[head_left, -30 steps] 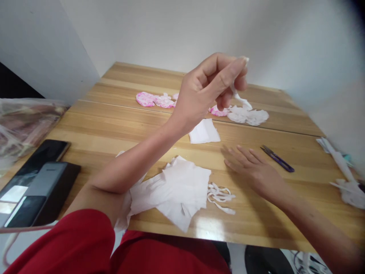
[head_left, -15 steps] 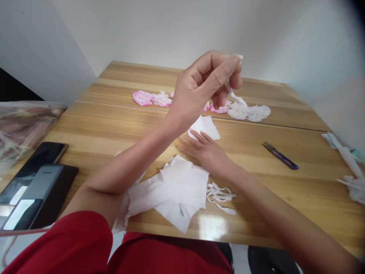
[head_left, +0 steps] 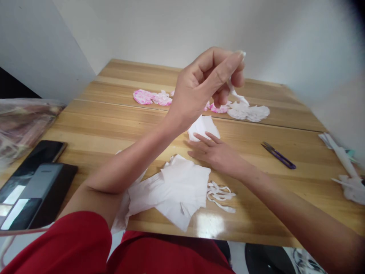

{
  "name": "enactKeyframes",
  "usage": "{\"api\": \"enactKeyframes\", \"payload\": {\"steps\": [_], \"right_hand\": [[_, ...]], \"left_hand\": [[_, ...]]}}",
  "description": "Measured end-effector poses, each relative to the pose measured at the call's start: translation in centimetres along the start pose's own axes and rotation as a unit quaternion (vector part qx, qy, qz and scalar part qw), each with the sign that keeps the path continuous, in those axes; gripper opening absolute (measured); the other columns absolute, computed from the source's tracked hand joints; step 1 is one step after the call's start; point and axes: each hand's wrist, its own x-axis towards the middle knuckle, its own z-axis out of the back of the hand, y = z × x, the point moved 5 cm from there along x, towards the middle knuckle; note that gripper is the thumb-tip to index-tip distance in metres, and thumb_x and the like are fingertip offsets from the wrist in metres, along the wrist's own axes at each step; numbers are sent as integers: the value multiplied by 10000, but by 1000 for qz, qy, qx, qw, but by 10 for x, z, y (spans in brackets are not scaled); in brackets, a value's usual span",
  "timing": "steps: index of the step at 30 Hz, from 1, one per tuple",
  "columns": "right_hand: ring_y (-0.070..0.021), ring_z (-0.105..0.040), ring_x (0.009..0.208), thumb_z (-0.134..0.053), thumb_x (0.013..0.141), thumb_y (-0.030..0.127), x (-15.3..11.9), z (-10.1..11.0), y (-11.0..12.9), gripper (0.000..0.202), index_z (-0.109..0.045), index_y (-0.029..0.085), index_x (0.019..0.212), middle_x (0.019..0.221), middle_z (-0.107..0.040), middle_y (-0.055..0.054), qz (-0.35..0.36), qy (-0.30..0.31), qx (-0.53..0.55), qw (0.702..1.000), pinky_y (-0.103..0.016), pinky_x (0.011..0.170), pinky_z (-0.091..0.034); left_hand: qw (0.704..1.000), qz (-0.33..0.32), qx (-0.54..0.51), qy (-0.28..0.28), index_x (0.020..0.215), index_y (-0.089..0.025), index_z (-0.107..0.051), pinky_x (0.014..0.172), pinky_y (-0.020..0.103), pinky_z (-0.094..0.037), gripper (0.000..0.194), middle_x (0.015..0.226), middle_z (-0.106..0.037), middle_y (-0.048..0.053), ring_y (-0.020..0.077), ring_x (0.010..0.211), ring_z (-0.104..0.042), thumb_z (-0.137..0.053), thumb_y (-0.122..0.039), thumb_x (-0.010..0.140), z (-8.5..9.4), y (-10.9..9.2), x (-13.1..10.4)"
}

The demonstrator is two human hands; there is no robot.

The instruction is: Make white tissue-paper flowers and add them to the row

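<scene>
Raised above the back of the table, my left hand [head_left: 209, 78] pinches a thin white strip [head_left: 238, 94] between thumb and fingers; a bit of it pokes out past the thumb tip. My right hand [head_left: 215, 152] lies low over the table with fingers spread, its fingertips at the near edge of a folded white sheet [head_left: 208, 125]. Closer to me is a loose pile of white sheets [head_left: 182, 186], thin like tissue or cloth. Several loose white strips [head_left: 219, 194] lie to the right of that pile.
Pink-and-white ruffled pieces [head_left: 143, 96] and white ruffled pieces [head_left: 258, 113] line the back. Small purple-handled thread snips [head_left: 279, 155] lie right. A phone [head_left: 47, 150], a dark grey box-shaped device [head_left: 54, 190] and a plastic bag [head_left: 25, 129] occupy the left. White rolled material [head_left: 342, 156] lies far right.
My right hand has shifted slightly right, its fingers drawing back from the folded sheet. My left hand has risen a little, still pinching the strip.
</scene>
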Motion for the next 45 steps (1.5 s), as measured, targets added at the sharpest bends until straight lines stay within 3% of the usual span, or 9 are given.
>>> {"api": "enactKeyframes", "payload": {"steps": [4,6,9,13,16,22,26,33,45], "right_hand": [[-331,-271,1451,-492,929,121,-32,3,-14,374,-635,236,1256,1505,-451,-60,-44,17,-29,998,-585,1137,-260],[-307,-437,1352,-501,919,112,-27,5,-14,360,-670,253,1205,1411,-561,-61,-70,4,-11,998,-542,1088,-329],[-217,-655,987,-485,921,122,3,7,-8,336,-686,247,1160,1111,-727,-57,-132,-17,30,991,-385,882,-438],[-186,-641,819,-457,934,198,50,9,5,234,-681,216,1000,928,-726,-32,-173,-9,91,981,-282,636,-366],[-163,-613,750,-453,923,205,73,7,8,195,-636,203,854,874,-709,-15,-169,-6,117,979,-270,580,-310],[-190,-609,772,-407,923,151,92,-7,8,219,-624,180,932,928,-709,-60,-139,30,70,987,-297,552,-270],[-187,-603,751,-362,951,136,85,-5,9,246,-607,161,957,942,-703,-83,-120,60,42,990,-307,545,-247],[-177,-598,709,-396,963,240,44,3,-3,272,-599,171,795,835,-686,-65,-129,154,51,978,-301,554,-236],[-177,-610,770,-405,960,265,33,12,-1,256,-628,195,856,911,-702,-44,-152,148,76,974,-288,594,-278]], "left_hand": [[1000,4,2,10,706,-212,-594,492,231,-420,228,724,-615,-15,76,514,-524,-558,-301,912,-2,1,-1],[1000,4,1,16,706,-217,-597,481,235,-415,223,725,-623,-14,79,506,-526,-575,-318,903,-3,4,-2],[1000,8,-1,22,703,-218,-601,468,237,-408,219,720,-628,-11,83,497,-530,-590,-327,893,-4,8,-2],[999,35,24,-5,703,-215,-585,478,215,-409,221,719,-627,-25,64,489,-525,-560,-291,909,-1,10,-2],[998,47,32,-15,701,-211,-566,487,205,-412,232,722,-623,-31,57,488,-524,-560,-312,911,-1,8,-2],[999,39,26,-10,721,-201,-540,496,221,-408,218,725,-585,-19,64,508,-509,-521,-273,926,-2,2,-3],[999,37,20,-3,722,-213,-547,487,232,-416,207,718,-597,-26,69,505,-508,-538,-273,919,-2,2,-2],[998,45,43,-1,732,-190,-529,491,203,-424,210,719,-597,-31,46,504,-504,-514,-240,935,-6,1,-5],[994,63,90,7,745,-211,-557,518,203,-466,215,762,-643,-23,58,537,-542,-545,-322,928,-4,13,-8]]}}
